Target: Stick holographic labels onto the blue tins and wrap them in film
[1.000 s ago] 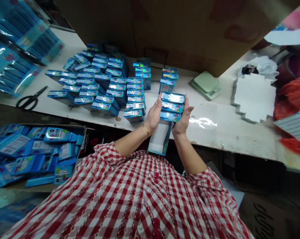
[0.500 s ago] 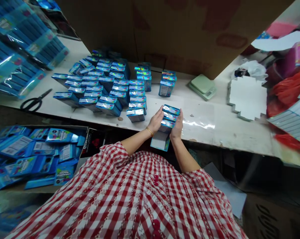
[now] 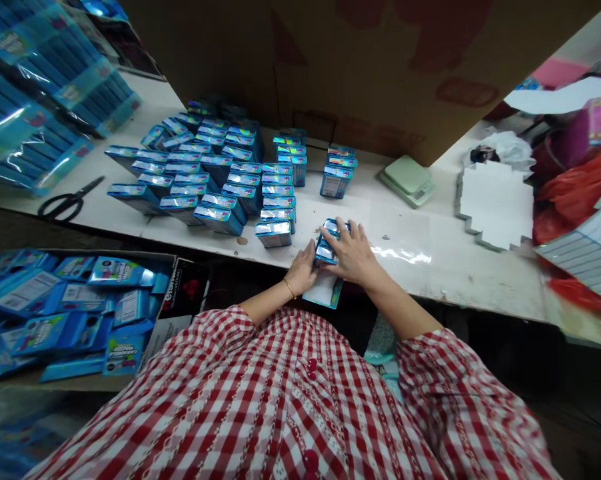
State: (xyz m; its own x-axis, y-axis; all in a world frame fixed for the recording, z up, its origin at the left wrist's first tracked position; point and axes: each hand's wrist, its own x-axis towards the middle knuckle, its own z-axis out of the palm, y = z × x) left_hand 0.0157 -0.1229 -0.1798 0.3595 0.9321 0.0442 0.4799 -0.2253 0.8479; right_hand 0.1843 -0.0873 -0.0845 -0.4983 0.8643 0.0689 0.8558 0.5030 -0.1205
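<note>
Blue boxes (image 3: 326,243), narrow grip by left hand (image 3: 300,269), right hand (image 3: 353,255), box rows (image 3: 220,180) just beside

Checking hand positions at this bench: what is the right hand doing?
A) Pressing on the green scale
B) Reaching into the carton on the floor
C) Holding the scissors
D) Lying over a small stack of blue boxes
D: the right hand lies across the small blue boxes, its fingers over their top.
</note>
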